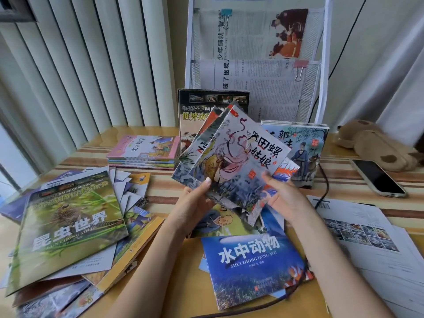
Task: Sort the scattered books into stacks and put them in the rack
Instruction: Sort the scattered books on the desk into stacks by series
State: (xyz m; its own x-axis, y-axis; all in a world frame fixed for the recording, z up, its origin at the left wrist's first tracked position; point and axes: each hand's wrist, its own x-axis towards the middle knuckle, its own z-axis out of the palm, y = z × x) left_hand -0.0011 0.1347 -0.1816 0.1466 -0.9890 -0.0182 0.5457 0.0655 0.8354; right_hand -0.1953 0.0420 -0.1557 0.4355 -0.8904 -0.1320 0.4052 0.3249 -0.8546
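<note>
Together, both hands' grip around fanned books (238, 157)

Soft daylight comes through the vertical blinds (91, 65) at the left, leaving the scene evenly bright with only faint shadows. Glare washes the green insect book (68, 226) left of the fingers (207, 182). Wide-angle distortion bends the edges, and detail is slightly soft throughout, most at the corners.

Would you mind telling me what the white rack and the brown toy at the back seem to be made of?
The white rack looks like painted metal: see-through mesh panels in a thin frame. The brown toy looks like soft plush, with a fuzzy, matte, slumped surface.
</note>
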